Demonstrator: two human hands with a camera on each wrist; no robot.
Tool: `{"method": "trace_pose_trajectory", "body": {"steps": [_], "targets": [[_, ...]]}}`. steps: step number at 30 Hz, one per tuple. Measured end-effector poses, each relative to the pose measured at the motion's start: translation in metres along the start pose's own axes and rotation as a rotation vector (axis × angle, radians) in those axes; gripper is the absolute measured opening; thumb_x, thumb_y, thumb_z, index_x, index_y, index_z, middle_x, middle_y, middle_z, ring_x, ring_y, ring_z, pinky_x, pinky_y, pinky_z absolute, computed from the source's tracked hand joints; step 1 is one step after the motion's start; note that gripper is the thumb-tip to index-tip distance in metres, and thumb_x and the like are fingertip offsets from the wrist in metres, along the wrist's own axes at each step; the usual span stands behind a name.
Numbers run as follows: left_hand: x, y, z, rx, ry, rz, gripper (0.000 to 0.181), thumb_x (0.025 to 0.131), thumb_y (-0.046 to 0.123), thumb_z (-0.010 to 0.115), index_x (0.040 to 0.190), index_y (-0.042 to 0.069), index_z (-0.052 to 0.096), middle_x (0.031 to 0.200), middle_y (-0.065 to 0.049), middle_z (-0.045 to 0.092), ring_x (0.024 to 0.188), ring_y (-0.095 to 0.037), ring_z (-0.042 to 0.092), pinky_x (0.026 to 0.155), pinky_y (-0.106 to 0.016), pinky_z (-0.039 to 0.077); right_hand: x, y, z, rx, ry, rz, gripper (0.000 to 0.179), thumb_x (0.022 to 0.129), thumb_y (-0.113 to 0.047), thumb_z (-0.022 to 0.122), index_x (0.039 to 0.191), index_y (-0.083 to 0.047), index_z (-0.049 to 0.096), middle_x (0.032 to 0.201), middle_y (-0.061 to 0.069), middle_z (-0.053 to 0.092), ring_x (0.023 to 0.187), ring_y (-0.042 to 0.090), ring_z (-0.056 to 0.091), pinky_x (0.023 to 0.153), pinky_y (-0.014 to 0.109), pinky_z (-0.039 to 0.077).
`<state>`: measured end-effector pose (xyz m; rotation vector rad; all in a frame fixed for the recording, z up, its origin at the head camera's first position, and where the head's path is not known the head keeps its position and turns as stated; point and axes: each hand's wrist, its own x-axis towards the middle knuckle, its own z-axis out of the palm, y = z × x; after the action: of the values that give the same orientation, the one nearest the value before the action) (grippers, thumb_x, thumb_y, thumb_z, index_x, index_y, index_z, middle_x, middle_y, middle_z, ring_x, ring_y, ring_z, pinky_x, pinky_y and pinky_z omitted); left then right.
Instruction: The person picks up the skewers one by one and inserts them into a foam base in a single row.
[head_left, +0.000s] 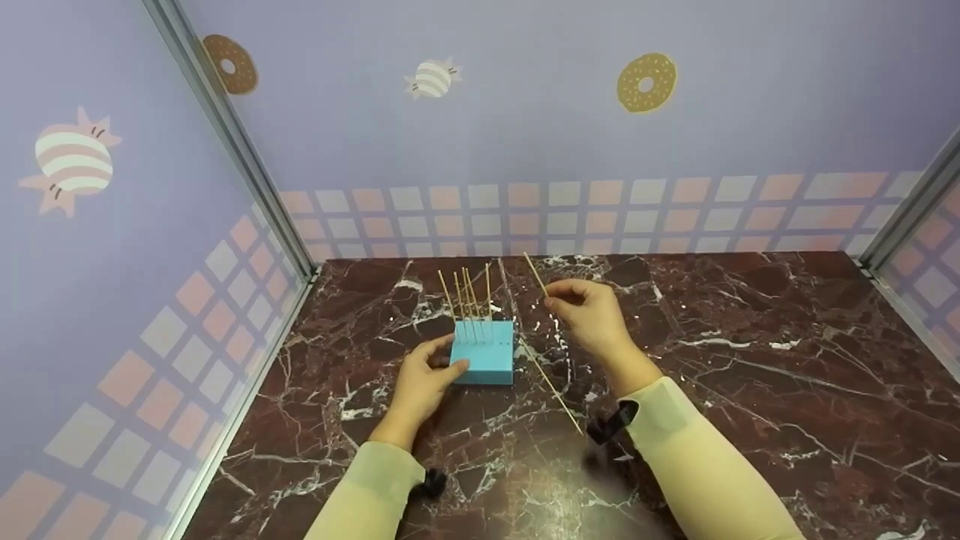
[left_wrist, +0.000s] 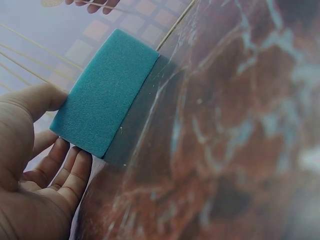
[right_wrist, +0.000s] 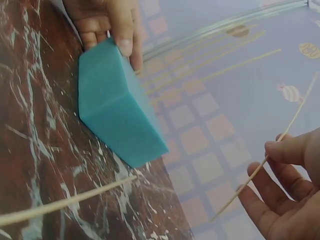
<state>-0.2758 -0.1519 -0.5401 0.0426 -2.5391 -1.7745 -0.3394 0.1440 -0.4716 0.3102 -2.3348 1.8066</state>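
Observation:
A light-blue foam block [head_left: 487,365] sits on the marbled tabletop, with several thin wooden skewers [head_left: 456,296] standing upright in its top. My left hand [head_left: 422,381] holds the block at its left side, the thumb lying on its top near the front corner. In the left wrist view the fingers [left_wrist: 77,175] touch the end of the block [left_wrist: 107,92]. To the right of the block, my right hand [head_left: 592,319] pinches another skewer [head_left: 535,273] between thumb and fingers, tilted and held above the table. The right wrist view shows this skewer [right_wrist: 296,112] slanting across the fingertips.
One loose skewer [head_left: 553,390] lies slantwise on the dark red marbled table [head_left: 750,420], between the block and the right wrist. Behind the table rises a lilac wall [head_left: 525,135] with printed doughnuts and sweets; another wall [head_left: 112,300] stands at the left.

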Motion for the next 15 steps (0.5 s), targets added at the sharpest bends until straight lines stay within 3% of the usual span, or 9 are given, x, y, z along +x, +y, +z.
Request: {"method": "trace_pose_trajectory", "body": {"steps": [9, 15], "targets": [[0.002, -0.001, 0.002, -0.004, 0.003, 0.007, 0.061, 0.104, 0.024, 0.086, 0.16, 0.011, 0.064, 0.15, -0.017, 0.067, 0.125, -0.031, 0.072, 0.092, -0.038, 0.062, -0.005, -0.004, 0.013, 0.118, -0.02, -0.066, 0.022, 0.099, 0.006, 0.08, 0.12, 0.006, 0.083, 0.113, 0.029, 0.081, 0.089, 0.015, 0.078, 0.084, 0.028, 0.068], [0.002, 0.0, 0.001, 0.007, 0.013, 0.012, 0.06, 0.104, 0.024, 0.086, 0.159, 0.01, 0.065, 0.148, -0.017, 0.068, 0.124, -0.031, 0.072, 0.09, -0.037, 0.062, -0.006, -0.009, 0.022, 0.092, -0.03, -0.122, 0.022, 0.097, 0.005, 0.082, 0.12, 0.005, 0.083, 0.11, 0.024, 0.083, 0.087, 0.017, 0.077, 0.077, 0.021, 0.063]]}}
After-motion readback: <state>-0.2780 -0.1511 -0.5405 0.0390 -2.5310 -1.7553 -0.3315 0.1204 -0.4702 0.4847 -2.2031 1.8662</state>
